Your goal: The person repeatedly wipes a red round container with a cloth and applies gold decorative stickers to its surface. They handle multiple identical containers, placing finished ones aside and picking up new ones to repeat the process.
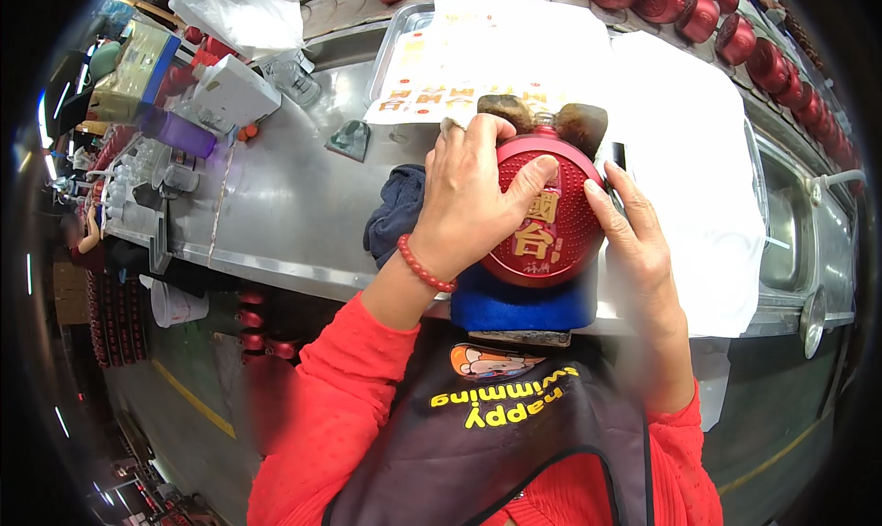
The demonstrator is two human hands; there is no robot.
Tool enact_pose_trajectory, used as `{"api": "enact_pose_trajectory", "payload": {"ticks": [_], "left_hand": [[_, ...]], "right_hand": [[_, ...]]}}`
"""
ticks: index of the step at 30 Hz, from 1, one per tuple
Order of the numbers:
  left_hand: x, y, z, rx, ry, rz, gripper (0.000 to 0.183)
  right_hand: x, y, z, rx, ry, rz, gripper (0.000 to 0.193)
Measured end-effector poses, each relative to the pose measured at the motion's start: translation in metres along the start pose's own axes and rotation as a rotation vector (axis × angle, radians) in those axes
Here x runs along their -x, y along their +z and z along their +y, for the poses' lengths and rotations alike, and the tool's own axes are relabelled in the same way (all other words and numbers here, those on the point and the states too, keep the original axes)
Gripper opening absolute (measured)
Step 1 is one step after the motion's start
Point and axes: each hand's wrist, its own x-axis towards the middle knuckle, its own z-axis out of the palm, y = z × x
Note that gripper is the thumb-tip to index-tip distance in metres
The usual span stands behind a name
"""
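Observation:
A round, flattened red bottle (567, 246) with a dotted face and raised gold characters lies tilted in front of me, its neck pointing away. Under its near side is a blue cloth pad (519, 307). My left hand (470, 188) grips the bottle's left side, with the thumb laid across the gold characters and the fingers over the upper edge. My right hand (640, 237) holds the right rim, fingertips against the edge, partly blurred. Two worn brown blocks (583, 126) flank the neck. A dark blue cloth (395, 215) is bunched beside my left wrist.
Beyond the bottle, a white sheet with gold and red labels (427, 71) lies on a metal tray (386, 62). White paper (707, 204) covers the right side of the steel bench (285, 186). Red bottles (735, 39) line the far right. A sink (785, 218) is at right.

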Motion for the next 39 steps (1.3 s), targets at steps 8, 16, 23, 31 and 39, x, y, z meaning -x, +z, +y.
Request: {"api": "enact_pose_trajectory", "payload": {"ticks": [8, 16, 23, 31, 39], "left_hand": [[-0.004, 0.001, 0.001, -0.050, 0.000, 0.012, 0.049], [0.002, 0.000, 0.005, -0.073, -0.004, -0.018, 0.059], [0.003, -0.001, 0.004, -0.059, -0.031, -0.048, 0.060], [0.027, -0.008, -0.005, -0.079, 0.157, -0.063, 0.091], [0.029, -0.005, -0.005, -0.086, 0.148, -0.043, 0.094]], "right_hand": [[0.001, 0.003, 0.002, 0.015, -0.015, 0.015, 0.064], [0.004, 0.000, 0.001, 0.009, -0.002, 0.006, 0.063], [0.004, 0.003, 0.003, 0.002, -0.006, 0.018, 0.063], [0.009, 0.001, 0.003, 0.000, 0.032, -0.004, 0.061], [0.010, 0.002, 0.002, 0.002, 0.022, 0.008, 0.062]]}}
